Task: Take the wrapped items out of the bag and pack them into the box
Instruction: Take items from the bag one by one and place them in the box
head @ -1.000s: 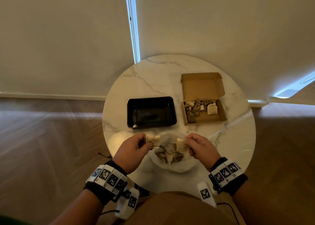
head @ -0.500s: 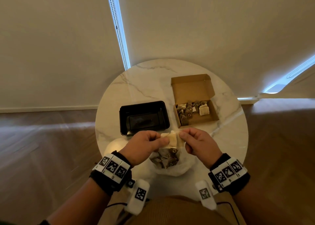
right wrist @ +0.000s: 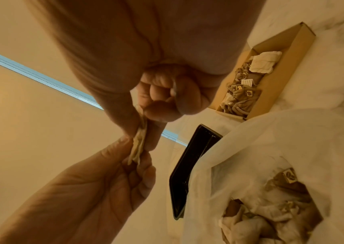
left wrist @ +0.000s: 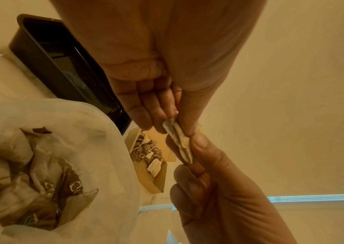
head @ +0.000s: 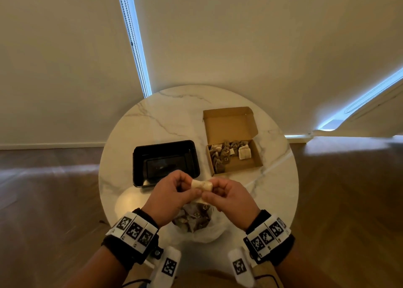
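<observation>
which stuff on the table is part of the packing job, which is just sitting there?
In the job:
- pale wrapped item, pinched by left hand and right hand
- plastic bag of wrapped items
- cardboard box, open, partly filled

Just lying about:
- black tray
- marble table

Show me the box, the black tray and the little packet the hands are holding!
cardboard box (head: 244, 163), head view, bare floor.
black tray (head: 139, 156), head view, left wall.
pale packet (head: 202, 185), head view, its middle.

A round white marble worktop (head: 174, 117) carries a black plastic tray (head: 139, 156) at centre-left, an open cardboard box (head: 258, 156) to its right, and a translucent plastic bag (head: 209, 235) of wrapped items at the near edge.
</observation>
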